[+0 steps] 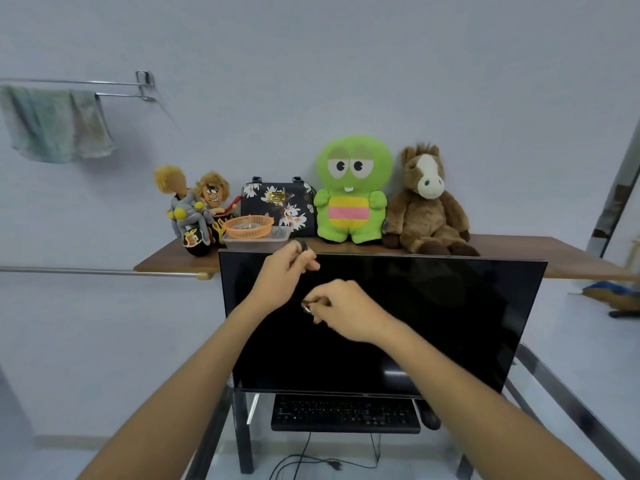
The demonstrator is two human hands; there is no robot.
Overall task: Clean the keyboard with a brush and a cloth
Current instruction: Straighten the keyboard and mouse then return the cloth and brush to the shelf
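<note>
Both hands up in front of dark monitor. Left hand curled round small dark thing near top edge of screen, can't tell what exactly. Right hand pinching thin dark item with bit of metal at tip, maybe brush, too blurry to say. Keyboard way lower, sitting on table under monitor, black, untouched, mouse just beside it on right. Cloth hanging on wall rail far left. Plush toys, orange basket on shelf behind.
</note>
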